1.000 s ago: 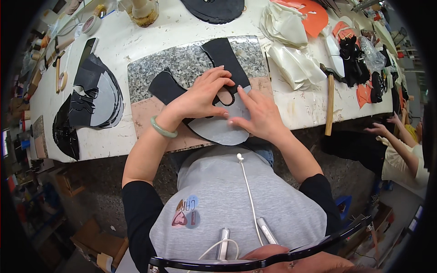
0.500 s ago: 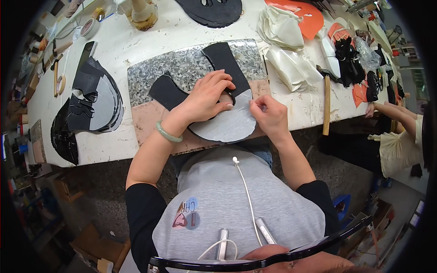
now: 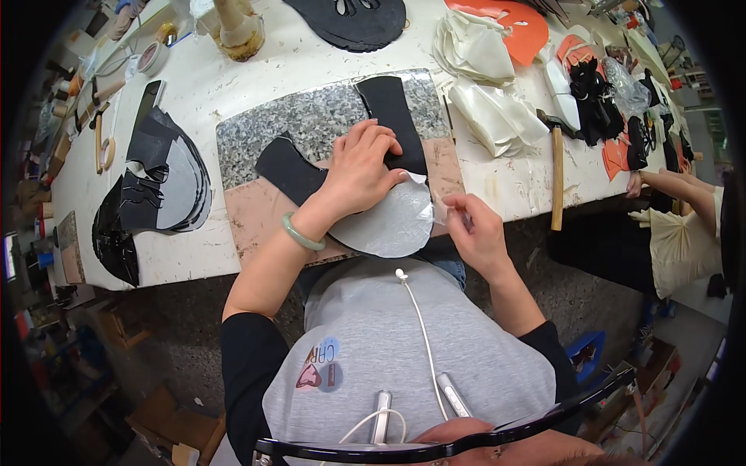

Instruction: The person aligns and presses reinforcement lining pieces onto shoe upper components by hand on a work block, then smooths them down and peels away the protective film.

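A black, U-shaped shoe upper (image 3: 395, 116) lies over a granite slab and a pinkish board, its rounded light grey toe section (image 3: 385, 225) nearest my body. My left hand (image 3: 359, 165) rests flat across the middle of the upper, fingers stretched, thumb on the top of the grey section. At the right edge of that section, my right hand (image 3: 475, 229) pinches a thin whitish film (image 3: 440, 210). Close by, a whitish flap stands up at the grey section's upper right edge. Whether the film is still joined to the toe section, I cannot tell.
Stacked black and grey upper pieces (image 3: 175, 182) lie left, beside a shiny black piece (image 3: 114, 237). White fabric pieces (image 3: 497, 116), a wooden-handled hammer (image 3: 557, 175) and orange pieces (image 3: 528, 39) lie right. A glue jar (image 3: 239, 35) stands behind. Another person's arm (image 3: 680, 190) reaches in at right.
My right hand has drawn away from the toe edge, rightward and toward me, with the whitish film now showing at its fingertips. The toe section's upper right edge has lifted into a flap.
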The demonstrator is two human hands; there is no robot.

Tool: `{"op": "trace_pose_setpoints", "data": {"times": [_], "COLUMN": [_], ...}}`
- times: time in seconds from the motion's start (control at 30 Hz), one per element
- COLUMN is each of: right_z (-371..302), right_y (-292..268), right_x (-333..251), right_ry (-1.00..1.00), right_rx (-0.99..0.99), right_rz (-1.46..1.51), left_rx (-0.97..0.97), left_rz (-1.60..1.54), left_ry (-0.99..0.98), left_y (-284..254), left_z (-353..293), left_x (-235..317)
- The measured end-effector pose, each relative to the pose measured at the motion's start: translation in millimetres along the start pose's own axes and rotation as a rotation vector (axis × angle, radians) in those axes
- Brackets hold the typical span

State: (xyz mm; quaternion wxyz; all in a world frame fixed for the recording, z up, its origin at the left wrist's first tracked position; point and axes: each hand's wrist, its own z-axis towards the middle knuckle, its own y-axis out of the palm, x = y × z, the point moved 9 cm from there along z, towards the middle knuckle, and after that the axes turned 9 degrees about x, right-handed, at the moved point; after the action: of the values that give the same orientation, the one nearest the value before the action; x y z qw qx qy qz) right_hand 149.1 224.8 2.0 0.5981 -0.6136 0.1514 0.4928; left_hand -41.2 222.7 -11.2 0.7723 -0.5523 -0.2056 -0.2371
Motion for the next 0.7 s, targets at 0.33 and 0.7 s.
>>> {"op": "trace_pose_setpoints", "data": {"times": [0.33, 0.7], "right_z": [4, -14], "right_y": [2, 23], "right_x": [-4, -27], "right_ry": [-0.092, -0.413], "right_rx": [0.055, -0.072], "right_rz": [0.233, -0.027], "left_rx": [-0.035, -0.005], "left_rz": [-0.052, -0.106], "left_ry": [0.126, 0.037], "left_y": [18, 22], "left_z": [8, 21], "left_x": [20, 13]}}
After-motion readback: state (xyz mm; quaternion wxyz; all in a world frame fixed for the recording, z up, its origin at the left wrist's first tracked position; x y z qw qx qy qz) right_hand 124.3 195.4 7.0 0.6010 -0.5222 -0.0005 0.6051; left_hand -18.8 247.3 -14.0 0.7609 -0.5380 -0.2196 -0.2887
